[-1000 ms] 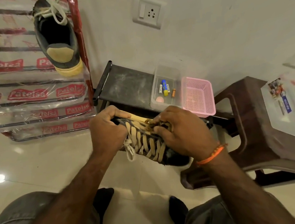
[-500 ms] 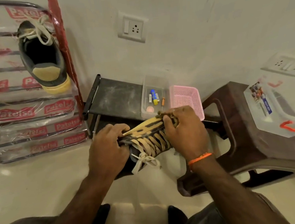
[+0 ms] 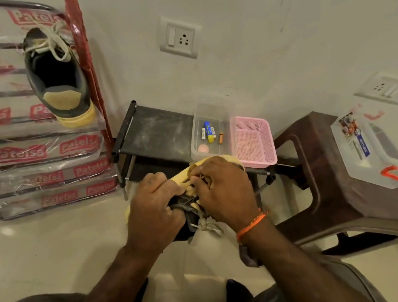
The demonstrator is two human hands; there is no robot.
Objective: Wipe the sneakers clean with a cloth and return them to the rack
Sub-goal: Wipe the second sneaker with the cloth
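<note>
one dark sneaker (image 3: 187, 220), tan laces (image 3: 206, 227)

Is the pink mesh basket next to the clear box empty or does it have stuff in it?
Empty: the pink mesh plastic basket shows only its bare perforated floor, while the clear plastic box beside it holds batteries.

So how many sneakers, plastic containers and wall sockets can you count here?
Sneakers: 2, the dark yellow-soled sneaker on the rack, the one in both hands
Containers: 3, clear tub, pink mesh basket, clear lidded box
Sockets: 2
Total: 7
</note>
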